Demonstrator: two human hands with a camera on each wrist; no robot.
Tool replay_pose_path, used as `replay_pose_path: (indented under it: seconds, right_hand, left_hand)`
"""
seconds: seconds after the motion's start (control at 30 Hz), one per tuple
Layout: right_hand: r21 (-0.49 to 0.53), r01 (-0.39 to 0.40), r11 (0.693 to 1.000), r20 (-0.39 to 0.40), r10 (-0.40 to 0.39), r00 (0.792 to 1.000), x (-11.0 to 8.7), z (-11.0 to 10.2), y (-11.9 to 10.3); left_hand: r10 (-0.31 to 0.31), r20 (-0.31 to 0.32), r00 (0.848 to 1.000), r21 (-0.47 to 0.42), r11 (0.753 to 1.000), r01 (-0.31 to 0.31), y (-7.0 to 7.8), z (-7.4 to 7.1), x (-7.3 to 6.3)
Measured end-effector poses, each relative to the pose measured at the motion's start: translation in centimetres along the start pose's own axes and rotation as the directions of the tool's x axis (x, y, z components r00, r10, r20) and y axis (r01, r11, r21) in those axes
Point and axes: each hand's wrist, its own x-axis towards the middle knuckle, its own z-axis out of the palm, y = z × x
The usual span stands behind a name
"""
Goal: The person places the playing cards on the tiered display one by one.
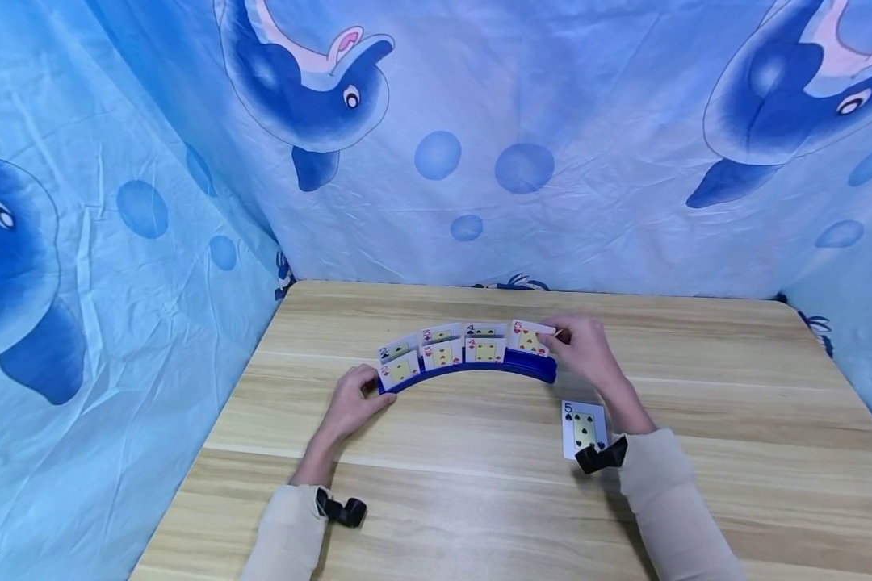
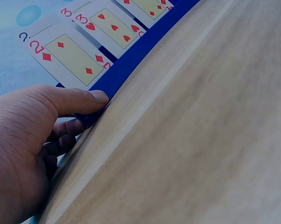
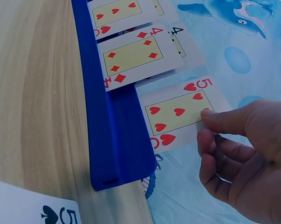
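Observation:
A curved blue card holder (image 1: 532,365) stands on the table with playing cards in two rows. My left hand (image 1: 350,401) grips its left end, thumb along the front edge and fingers behind, beside the two of diamonds (image 2: 68,58). Between thumb and fingers, my right hand (image 1: 584,347) pinches the five of hearts (image 3: 177,114) by its upper edge. That card's lower edge is at the back slot of the holder's right end. Left of it stands the four of diamonds (image 3: 133,56), and beyond that the three of hearts (image 2: 114,28). Other cards behind are partly hidden.
The five of spades (image 1: 581,420) lies face up on the wooden table (image 1: 465,476), partly covered by the black wrist camera (image 1: 601,456) on the right arm. Blue dolphin-print cloth (image 1: 472,97) hangs behind the table and at its sides.

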Motion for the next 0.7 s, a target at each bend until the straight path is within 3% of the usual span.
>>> replay_pose_path:
  seconds: [0.43, 0.7]
  right_hand:
    - [-0.05, 0.005, 0.999, 0.024, -0.004, 1.0, -1.5, -1.6, -0.2]
    - [-0.07, -0.023, 0.997, 0.007, 0.024, 1.0, -3.4, -2.4, 0.3]
  left_hand:
    - [0.001, -0.002, 1.0, 0.026, 1.0, -0.001, 0.0, -0.1, 0.1]
    - [-0.002, 0.002, 1.0, 0.008, 1.0, 0.002, 0.1, -0.1, 0.0]
